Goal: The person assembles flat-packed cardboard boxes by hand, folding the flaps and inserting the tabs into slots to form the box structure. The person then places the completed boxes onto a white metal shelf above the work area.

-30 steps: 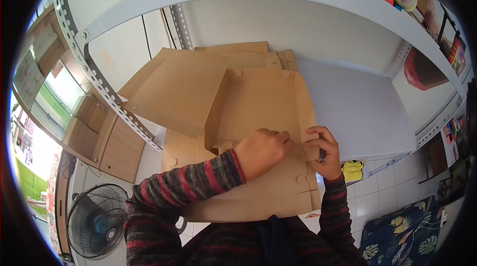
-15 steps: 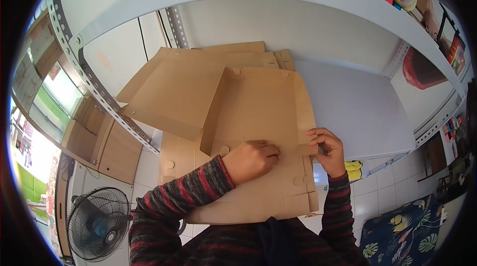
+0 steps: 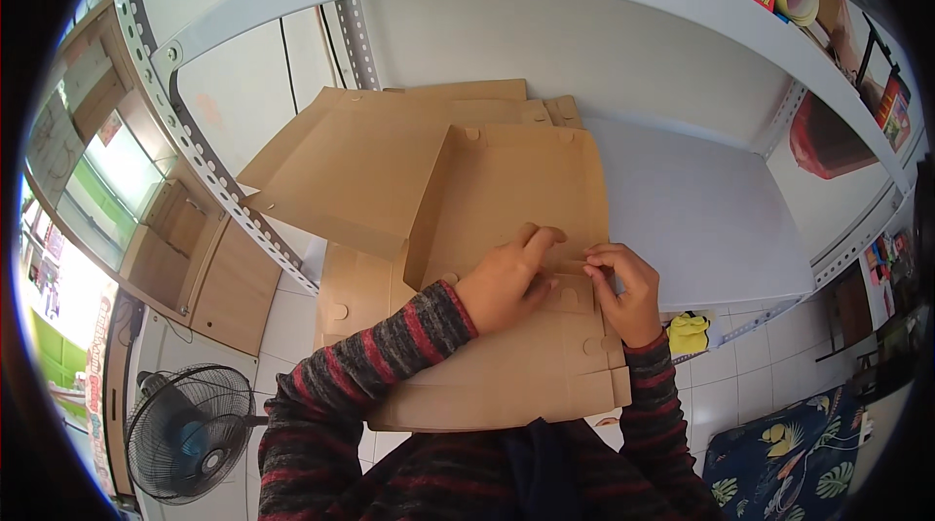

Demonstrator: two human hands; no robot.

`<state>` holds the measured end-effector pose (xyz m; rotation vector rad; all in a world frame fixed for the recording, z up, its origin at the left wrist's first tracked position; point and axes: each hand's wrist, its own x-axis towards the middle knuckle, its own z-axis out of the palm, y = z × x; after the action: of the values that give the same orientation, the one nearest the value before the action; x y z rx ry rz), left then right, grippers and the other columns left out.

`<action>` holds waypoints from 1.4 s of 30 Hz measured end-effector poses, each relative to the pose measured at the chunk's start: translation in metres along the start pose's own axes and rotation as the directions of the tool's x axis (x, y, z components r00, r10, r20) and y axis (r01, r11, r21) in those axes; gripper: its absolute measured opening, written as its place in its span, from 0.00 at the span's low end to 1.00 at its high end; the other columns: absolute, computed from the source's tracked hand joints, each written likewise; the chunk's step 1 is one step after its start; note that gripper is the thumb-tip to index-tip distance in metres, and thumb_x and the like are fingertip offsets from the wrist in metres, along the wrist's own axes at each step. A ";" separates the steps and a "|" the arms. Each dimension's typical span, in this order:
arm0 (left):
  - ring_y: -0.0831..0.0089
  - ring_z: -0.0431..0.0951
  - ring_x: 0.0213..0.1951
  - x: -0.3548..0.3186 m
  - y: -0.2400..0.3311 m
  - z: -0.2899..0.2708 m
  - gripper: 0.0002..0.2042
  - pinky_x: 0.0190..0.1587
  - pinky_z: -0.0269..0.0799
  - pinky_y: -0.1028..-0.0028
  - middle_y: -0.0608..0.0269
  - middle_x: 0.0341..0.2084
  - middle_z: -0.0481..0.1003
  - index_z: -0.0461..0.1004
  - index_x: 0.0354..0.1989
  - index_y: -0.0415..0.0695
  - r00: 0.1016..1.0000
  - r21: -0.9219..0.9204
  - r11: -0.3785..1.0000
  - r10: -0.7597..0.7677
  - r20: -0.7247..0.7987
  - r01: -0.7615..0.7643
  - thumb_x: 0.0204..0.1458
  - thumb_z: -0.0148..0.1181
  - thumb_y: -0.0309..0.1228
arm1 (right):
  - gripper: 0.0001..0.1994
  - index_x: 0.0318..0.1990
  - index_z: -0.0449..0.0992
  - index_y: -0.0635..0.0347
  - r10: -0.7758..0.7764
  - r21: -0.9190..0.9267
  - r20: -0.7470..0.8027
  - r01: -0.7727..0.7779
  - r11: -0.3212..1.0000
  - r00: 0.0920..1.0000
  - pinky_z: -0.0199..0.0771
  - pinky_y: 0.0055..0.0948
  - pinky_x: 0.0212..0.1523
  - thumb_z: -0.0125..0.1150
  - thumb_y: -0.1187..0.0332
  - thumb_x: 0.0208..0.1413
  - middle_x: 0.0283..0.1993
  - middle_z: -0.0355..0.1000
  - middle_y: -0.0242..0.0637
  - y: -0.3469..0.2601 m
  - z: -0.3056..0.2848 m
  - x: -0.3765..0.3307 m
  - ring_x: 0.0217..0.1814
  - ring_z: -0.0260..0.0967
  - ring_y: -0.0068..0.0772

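A flat brown cardboard box blank (image 3: 506, 190) lies over the front edge of a white shelf (image 3: 701, 209), with one panel folded up. My left hand (image 3: 506, 278) presses flat on the cardboard near its fold, fingers pointing right. My right hand (image 3: 623, 292) pinches a small cardboard flap (image 3: 575, 292) at the blank's right side, right beside the left fingertips. More flat cardboard sheets (image 3: 351, 161) lie underneath, to the left.
A perforated metal shelf post (image 3: 209, 170) runs down the left. A black floor fan (image 3: 190, 433) stands at the lower left on white tiles. A yellow object (image 3: 688, 334) lies under the shelf. A red container (image 3: 828, 141) sits at the right, and a patterned blue cushion (image 3: 789, 463) lower right.
My left hand slid down and left across the cardboard, then back toward the flap. The right hand stayed at the flap and the upright panel has leaned slightly.
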<state>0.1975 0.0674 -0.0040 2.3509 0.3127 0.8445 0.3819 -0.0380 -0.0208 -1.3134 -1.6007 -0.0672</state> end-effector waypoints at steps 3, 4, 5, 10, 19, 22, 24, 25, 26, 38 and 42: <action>0.52 0.79 0.33 0.011 0.002 0.003 0.13 0.37 0.76 0.61 0.52 0.37 0.74 0.69 0.46 0.42 0.998 0.163 0.985 0.042 0.042 -0.048 0.54 0.60 0.27 | 0.08 0.38 0.75 0.66 -0.018 -0.016 0.003 0.019 1.000 1.000 0.76 0.31 0.35 0.64 0.82 0.50 0.41 0.76 0.44 0.003 -0.001 -0.004 0.34 0.76 0.41; 0.52 0.79 0.32 0.013 0.001 0.004 0.11 0.37 0.76 0.61 0.52 0.36 0.74 0.70 0.45 0.42 0.996 0.219 0.973 0.059 0.068 -0.072 0.54 0.60 0.26 | 0.09 0.38 0.75 0.66 -0.023 -0.018 0.007 0.023 1.000 1.000 0.76 0.31 0.35 0.64 0.82 0.50 0.44 0.76 0.45 0.003 -0.001 -0.006 0.34 0.76 0.40; 0.51 0.79 0.32 0.013 -0.003 0.007 0.10 0.36 0.75 0.60 0.53 0.35 0.75 0.70 0.43 0.42 0.995 0.224 0.971 0.075 0.068 -0.088 0.54 0.59 0.27 | 0.09 0.39 0.76 0.65 -0.008 -0.031 -0.002 0.008 0.999 1.000 0.76 0.32 0.36 0.66 0.80 0.49 0.45 0.75 0.44 -0.001 -0.002 -0.007 0.35 0.76 0.40; 0.51 0.78 0.32 0.014 -0.016 0.013 0.03 0.34 0.73 0.57 0.54 0.28 0.75 0.71 0.36 0.42 0.998 0.107 0.993 0.052 -0.018 -0.050 0.55 0.57 0.26 | 0.15 0.39 0.77 0.62 -0.047 -0.094 -0.055 0.042 0.995 0.997 0.75 0.34 0.39 0.72 0.73 0.42 0.48 0.70 0.40 -0.032 -0.010 -0.014 0.41 0.73 0.39; 0.49 0.76 0.32 0.014 -0.017 0.015 0.02 0.33 0.71 0.58 0.52 0.28 0.75 0.71 0.35 0.41 0.997 -0.049 0.998 0.045 -0.060 -0.048 0.55 0.56 0.24 | 0.11 0.32 0.75 0.60 -0.177 -0.286 0.250 0.247 0.926 0.952 0.72 0.35 0.33 0.67 0.74 0.37 0.33 0.69 0.36 -0.025 -0.011 -0.015 0.35 0.69 0.39; 0.50 0.77 0.30 0.015 -0.012 0.010 0.02 0.33 0.72 0.59 0.52 0.26 0.76 0.72 0.34 0.41 0.999 -0.005 0.999 0.033 -0.020 -0.033 0.55 0.57 0.24 | 0.10 0.31 0.75 0.61 -0.306 -0.366 0.254 0.384 0.848 0.918 0.71 0.33 0.32 0.65 0.75 0.37 0.32 0.69 0.35 -0.025 -0.010 -0.008 0.33 0.69 0.37; 0.55 0.77 0.28 0.016 -0.012 0.007 0.02 0.31 0.71 0.64 0.53 0.24 0.76 0.73 0.34 0.40 1.000 -0.003 1.000 0.017 -0.001 -0.017 0.54 0.60 0.24 | 0.09 0.31 0.75 0.62 -0.363 -0.384 0.269 0.445 0.809 0.892 0.71 0.32 0.32 0.64 0.75 0.38 0.32 0.69 0.35 -0.023 -0.012 -0.003 0.33 0.69 0.35; 0.58 0.77 0.26 0.017 -0.012 0.006 0.03 0.30 0.71 0.66 0.54 0.23 0.76 0.74 0.34 0.40 1.000 -0.004 1.000 0.010 0.009 -0.010 0.54 0.61 0.24 | 0.09 0.31 0.75 0.62 -0.391 -0.394 0.278 0.475 0.787 0.877 0.71 0.31 0.31 0.64 0.74 0.38 0.32 0.69 0.35 -0.022 -0.013 -0.001 0.32 0.69 0.35; 0.55 0.77 0.27 0.017 -0.012 0.005 0.03 0.31 0.72 0.64 0.53 0.23 0.77 0.74 0.33 0.40 1.000 -0.021 1.000 -0.004 0.019 0.004 0.54 0.60 0.25 | 0.09 0.31 0.75 0.62 -0.417 -0.397 0.290 0.505 0.767 0.861 0.71 0.31 0.31 0.63 0.74 0.39 0.32 0.69 0.35 -0.018 -0.014 0.001 0.32 0.69 0.34; 0.61 0.77 0.24 0.016 -0.001 -0.010 0.03 0.31 0.73 0.68 0.56 0.23 0.78 0.79 0.32 0.39 0.991 0.024 0.999 0.026 0.132 -0.030 0.53 0.61 0.25 | 0.06 0.30 0.76 0.60 -0.608 -0.442 0.283 0.663 0.604 0.742 0.74 0.28 0.34 0.62 0.73 0.42 0.34 0.75 0.35 -0.001 -0.012 -0.005 0.34 0.73 0.31; 0.59 0.79 0.28 0.017 -0.002 -0.012 0.04 0.34 0.74 0.67 0.56 0.25 0.79 0.80 0.33 0.38 0.991 0.071 0.993 0.085 0.105 -0.093 0.51 0.62 0.24 | 0.05 0.29 0.75 0.60 -0.622 -0.479 0.289 0.673 0.564 0.727 0.75 0.26 0.33 0.61 0.74 0.42 0.34 0.75 0.36 0.002 -0.009 -0.009 0.33 0.74 0.30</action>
<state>0.2027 0.0811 0.0102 2.4847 0.2016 0.7626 0.3880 -0.0492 -0.0239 -1.0512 -2.1777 -1.0335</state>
